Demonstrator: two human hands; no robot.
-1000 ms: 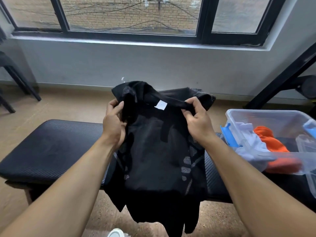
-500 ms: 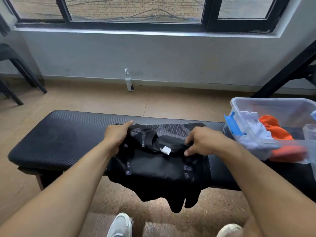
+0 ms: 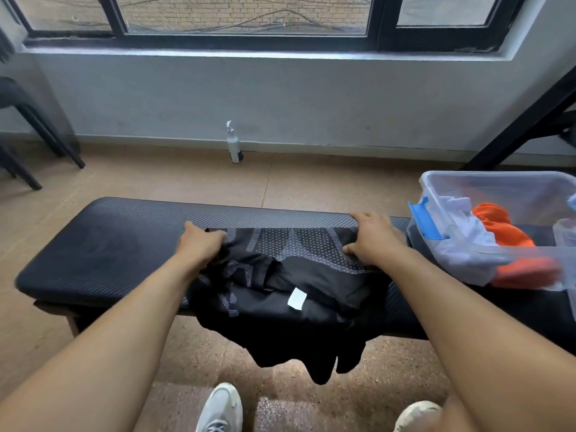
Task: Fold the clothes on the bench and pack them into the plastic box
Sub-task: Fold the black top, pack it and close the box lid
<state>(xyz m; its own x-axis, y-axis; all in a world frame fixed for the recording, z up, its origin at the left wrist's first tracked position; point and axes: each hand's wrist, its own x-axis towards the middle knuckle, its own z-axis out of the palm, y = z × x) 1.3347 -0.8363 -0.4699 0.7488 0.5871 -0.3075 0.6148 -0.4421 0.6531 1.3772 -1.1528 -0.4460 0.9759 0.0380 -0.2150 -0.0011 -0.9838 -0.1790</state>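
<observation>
Black shirt spread across worktop, near edge and sleeves hanging off front toward floor. White tag facing up. My left hand grasping shirt's far left corner, fingers curled into fabric. My right hand pressing far right corner, fingers bent over cloth. Plastic box on worktop just right of shirt, white cloth and orange cloth inside.

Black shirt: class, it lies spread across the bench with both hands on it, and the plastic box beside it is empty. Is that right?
Not quite. The head view shows the plastic box already holds white clothing and orange clothing. The rest stands: the black shirt lies on the bench under the left hand and right hand.
</observation>
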